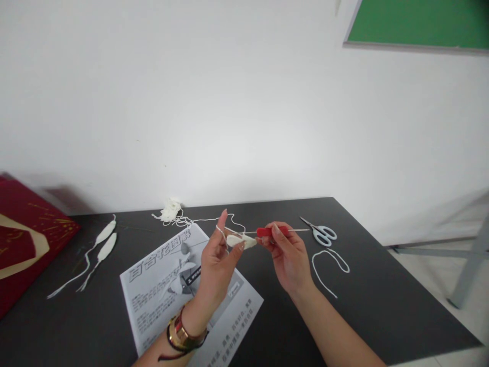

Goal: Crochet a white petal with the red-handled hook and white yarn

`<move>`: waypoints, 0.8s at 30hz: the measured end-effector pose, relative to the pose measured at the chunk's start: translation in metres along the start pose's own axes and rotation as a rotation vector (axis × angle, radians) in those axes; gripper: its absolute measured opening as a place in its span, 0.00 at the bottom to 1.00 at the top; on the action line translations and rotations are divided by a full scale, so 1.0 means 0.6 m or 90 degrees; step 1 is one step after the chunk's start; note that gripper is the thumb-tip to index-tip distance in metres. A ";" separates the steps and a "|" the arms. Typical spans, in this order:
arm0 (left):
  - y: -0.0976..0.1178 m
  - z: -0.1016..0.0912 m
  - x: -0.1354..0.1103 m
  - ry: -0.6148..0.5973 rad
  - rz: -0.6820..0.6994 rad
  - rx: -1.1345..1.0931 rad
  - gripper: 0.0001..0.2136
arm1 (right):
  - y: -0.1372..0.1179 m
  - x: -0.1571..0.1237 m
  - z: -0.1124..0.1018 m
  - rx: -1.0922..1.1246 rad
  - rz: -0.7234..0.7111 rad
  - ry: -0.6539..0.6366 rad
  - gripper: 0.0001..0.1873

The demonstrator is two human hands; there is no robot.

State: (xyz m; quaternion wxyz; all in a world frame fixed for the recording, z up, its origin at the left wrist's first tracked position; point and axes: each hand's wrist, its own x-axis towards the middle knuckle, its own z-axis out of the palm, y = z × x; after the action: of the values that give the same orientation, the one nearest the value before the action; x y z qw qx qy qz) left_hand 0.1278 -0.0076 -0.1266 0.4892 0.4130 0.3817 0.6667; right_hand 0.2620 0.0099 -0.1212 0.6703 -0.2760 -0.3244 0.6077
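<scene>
My left hand [218, 262] pinches a small white crocheted piece [240, 241] above the table, its forefinger raised with white yarn looped over it. My right hand [287, 255] grips a crochet hook with a red handle [268, 232], its metal tip pointing left into the white piece. The yarn trails back to a small white yarn heap [170, 209] at the table's far edge. A gold bracelet and dark bands sit on my left wrist.
A printed instruction sheet [164, 295] lies on the dark table [382, 306] below my hands. Two finished white crocheted petals [105, 242] lie at left. Light blue scissors [323, 233] and a loose yarn strand [330, 265] lie at right. A red box [23, 239] stands far left.
</scene>
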 end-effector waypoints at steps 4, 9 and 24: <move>-0.003 -0.003 0.002 -0.023 0.003 0.023 0.32 | 0.004 -0.001 -0.003 -0.050 -0.034 -0.018 0.04; -0.001 -0.002 0.004 -0.012 -0.036 -0.014 0.33 | 0.007 -0.008 -0.002 -0.168 -0.129 -0.041 0.04; 0.022 0.000 0.011 -0.025 -0.219 -0.265 0.33 | 0.021 -0.018 -0.016 -0.502 -0.505 -0.188 0.19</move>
State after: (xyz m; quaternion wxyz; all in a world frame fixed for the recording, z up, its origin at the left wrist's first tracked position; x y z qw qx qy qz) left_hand 0.1221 -0.0044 -0.1135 0.6768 0.2452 0.2916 0.6300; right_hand 0.2608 0.0008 -0.1379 0.6409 -0.2747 -0.6951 0.1749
